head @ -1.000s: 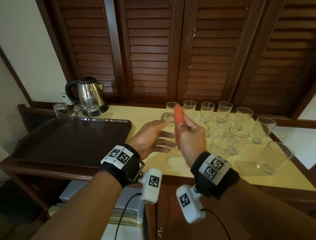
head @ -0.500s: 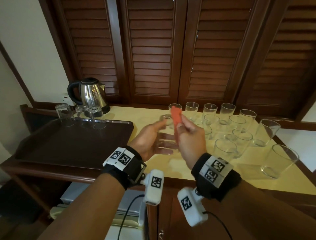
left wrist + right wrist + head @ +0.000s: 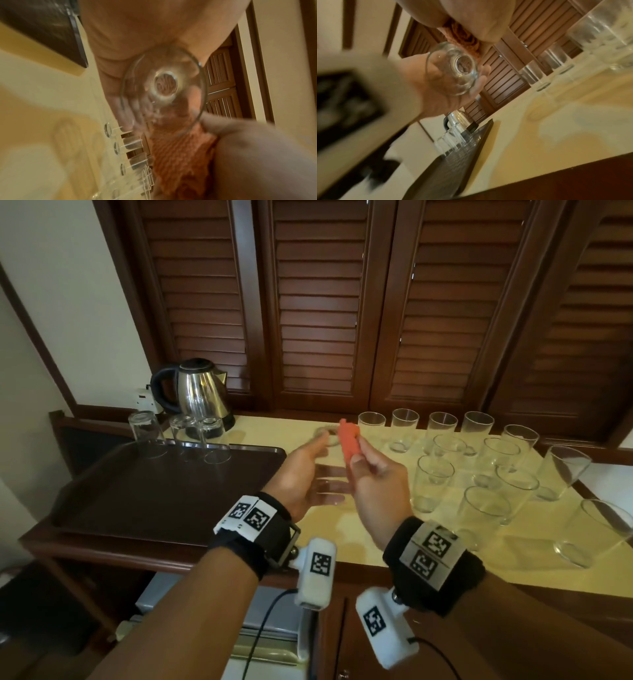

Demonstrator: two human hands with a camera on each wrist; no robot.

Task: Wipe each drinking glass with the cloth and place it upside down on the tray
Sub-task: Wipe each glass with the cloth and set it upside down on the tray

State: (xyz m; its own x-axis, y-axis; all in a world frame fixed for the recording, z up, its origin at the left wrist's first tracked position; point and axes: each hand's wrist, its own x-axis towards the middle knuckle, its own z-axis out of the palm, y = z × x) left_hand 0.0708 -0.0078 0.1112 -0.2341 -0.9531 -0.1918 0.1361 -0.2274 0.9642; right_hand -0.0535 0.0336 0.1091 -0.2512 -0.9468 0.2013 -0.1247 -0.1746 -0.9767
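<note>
A drinking glass [image 3: 327,470] is held in the left hand [image 3: 301,474], lying on its side above the counter [image 3: 260,436], just R of the tray [image 3: 154,491]. Fingers are curled loosely under and round the wall, thumb on top. Its long axis is seen to run away from the person, roughly level: thick base at the far end, open rim toward the wrist, as the left wrist view shows w/ the rim ring nearest the lens.

The orange cloth [image 3: 349,445] is pinched in the right hand [image 3: 376,484], which is closed round its lower part; the free end sticks up. Cloth is pressed against the R side of the glass near the base end, so glass sits directly L of the right hand, touching.

Step is judged as wiping, approx mid-way. Three glasses [image 3: 178,436] are already set upside down at the far edge of the tray; many upright glasses [image 3: 479,460] are left on the counter to the R.

For placing, a turn of the left wrist is needed so the rim faces down; the tray lies L of the left hand, so that hand is nearer and no hand-over is expected.
</note>
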